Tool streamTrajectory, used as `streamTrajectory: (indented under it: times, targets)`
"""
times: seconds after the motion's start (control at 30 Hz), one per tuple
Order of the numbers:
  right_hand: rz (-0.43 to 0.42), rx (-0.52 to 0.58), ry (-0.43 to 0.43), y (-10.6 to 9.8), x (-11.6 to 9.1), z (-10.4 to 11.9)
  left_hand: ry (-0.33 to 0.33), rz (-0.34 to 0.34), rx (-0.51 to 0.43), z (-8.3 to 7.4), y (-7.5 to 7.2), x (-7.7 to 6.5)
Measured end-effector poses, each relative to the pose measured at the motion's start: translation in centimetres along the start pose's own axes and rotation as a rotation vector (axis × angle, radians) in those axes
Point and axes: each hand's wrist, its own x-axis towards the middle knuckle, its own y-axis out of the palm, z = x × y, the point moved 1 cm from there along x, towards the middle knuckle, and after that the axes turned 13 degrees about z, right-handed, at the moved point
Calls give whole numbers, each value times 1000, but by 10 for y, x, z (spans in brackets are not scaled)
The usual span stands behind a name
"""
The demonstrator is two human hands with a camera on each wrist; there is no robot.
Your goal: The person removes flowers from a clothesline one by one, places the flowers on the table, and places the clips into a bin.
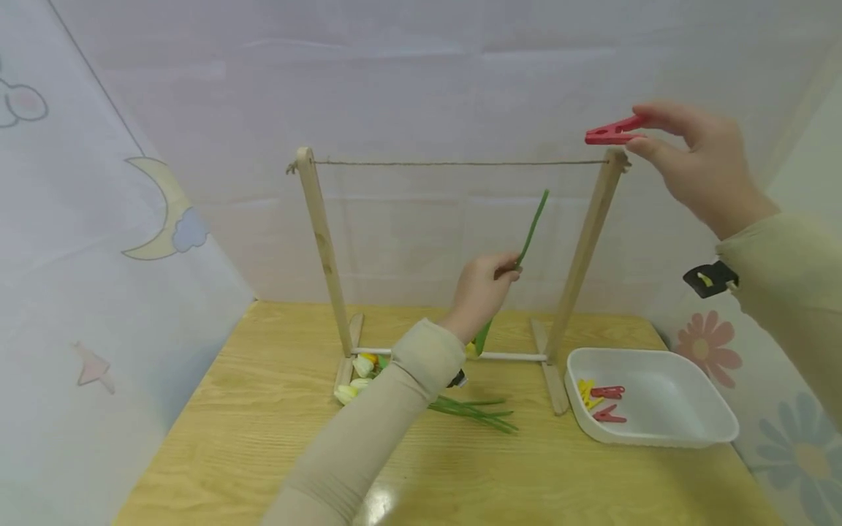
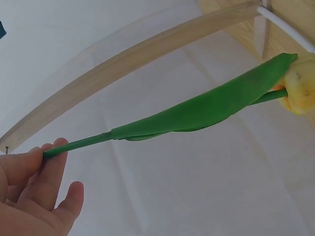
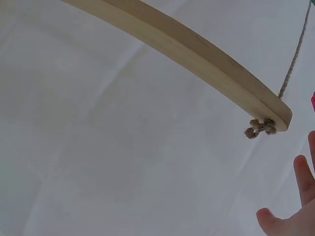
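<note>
My left hand (image 1: pixel 483 288) pinches the stem of a yellow tulip (image 2: pixel 197 110) close to its cut end. The flower hangs head down, and its broad green leaf shows in the left wrist view. Above and to the right, my right hand (image 1: pixel 707 164) holds a red clothespin (image 1: pixel 612 133) between thumb and fingers, its jaws pointing left. That clothespin is level with the top of the right wooden post (image 1: pixel 585 241), just above the end of the twine (image 1: pixel 454 164). The tulip's stem tip stands a little below the twine.
More tulips (image 1: pixel 470 410) lie on the wooden table (image 1: pixel 526 467), partly hidden by my left sleeve. A white tray (image 1: pixel 713 432) at the right holds several red clothespins (image 1: pixel 608 392) and yellow clothespins (image 1: pixel 584 389). A left post (image 1: pixel 322 241) and white crossbar (image 1: pixel 509 356) complete the rack.
</note>
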Motion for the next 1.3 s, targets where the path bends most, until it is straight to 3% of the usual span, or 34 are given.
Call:
streamTrajectory:
  times: [0.27,0.53,0.9,1.3]
  targets:
    - [-133,71,-33,12,-20,-10,-19,-1,-14,6,-8,-11]
    - [-120,132,20,21,-40,-18,6,7,-19,8,-14,-21]
    - [-122,175,108,31,-72,-29,-7,28,-1,11,-16,-38]
    - [-159,241,203,41,-97,-45,106,22,164,24,-12,-54]
